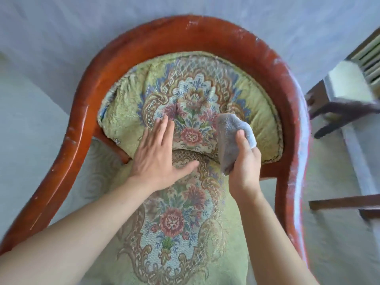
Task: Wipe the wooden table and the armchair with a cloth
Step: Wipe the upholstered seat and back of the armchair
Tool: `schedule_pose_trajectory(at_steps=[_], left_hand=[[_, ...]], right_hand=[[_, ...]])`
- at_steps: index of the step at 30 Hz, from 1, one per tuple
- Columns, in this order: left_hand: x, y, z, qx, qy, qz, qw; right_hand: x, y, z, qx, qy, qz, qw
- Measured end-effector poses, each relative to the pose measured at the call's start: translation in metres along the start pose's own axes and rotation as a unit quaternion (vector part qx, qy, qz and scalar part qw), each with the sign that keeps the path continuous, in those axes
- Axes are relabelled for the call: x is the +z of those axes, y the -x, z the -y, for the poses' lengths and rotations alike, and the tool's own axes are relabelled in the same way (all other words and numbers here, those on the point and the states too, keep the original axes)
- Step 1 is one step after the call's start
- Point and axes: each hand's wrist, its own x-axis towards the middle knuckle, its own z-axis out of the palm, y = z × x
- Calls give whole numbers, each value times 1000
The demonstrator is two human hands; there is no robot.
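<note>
- Seat cushion [174, 233], one: green floral tapestry, nearest the viewer; its motif runs lengthwise from the front edge toward the backrest.
- Left hand [158, 155], one: flat, fingers straight and slightly spread, palm pressed where the seat meets the back cushion [185, 93]; fingertips point away toward the backrest.
- Right hand [244, 165], one: fingers and thumb curled round the cloth [230, 138], gripping it.
- Cloth, one: grey, bunched, long axis running near to far, far end bent toward the right; held against the lower right of the back cushion.
- Armchair [205, 31], one: red-brown wooden frame curving round the back cushion, both arms sweeping toward the viewer; pale scuffs along the top and right rail.
- Wooden furniture [341, 105], right of the armchair, well apart: dark frame with a pale top, blurred; kind cannot be told.
- Floor covering [30, 120]: pale, beneath and around the armchair.
</note>
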Motion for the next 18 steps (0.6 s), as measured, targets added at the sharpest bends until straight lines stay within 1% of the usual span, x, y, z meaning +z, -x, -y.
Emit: schedule_pose_trajectory(at_steps=[4, 7, 9, 11, 15, 16, 17, 18], left_hand=[[-38, -21, -2, -19, 28, -42, 999], [-58, -48, 10, -17, 7, -45, 999], [-65, -63, 15, -1, -15, -39, 999], [-70, -79, 20, 25, -29, -43, 998], [-66, -99, 34, 49, -36, -33, 998], [-63, -102, 39, 48, -37, -26, 998], [-60, -104, 45, 52, -41, -22, 998], [-58, -105, 51, 61, -47, -24, 997]], right_hand=[[20, 4, 25, -38, 49, -37, 997], [39, 1, 35, -21, 80, -63, 995], [44, -3, 42, -55, 100, -93, 989], [49, -10, 49, -112, 134, -150, 973], [59, -30, 62, -209, 183, -291, 915], [62, -37, 62, -228, 194, -312, 902], [69, -45, 60, -242, 215, -317, 892], [77, -54, 55, -244, 242, -304, 888]])
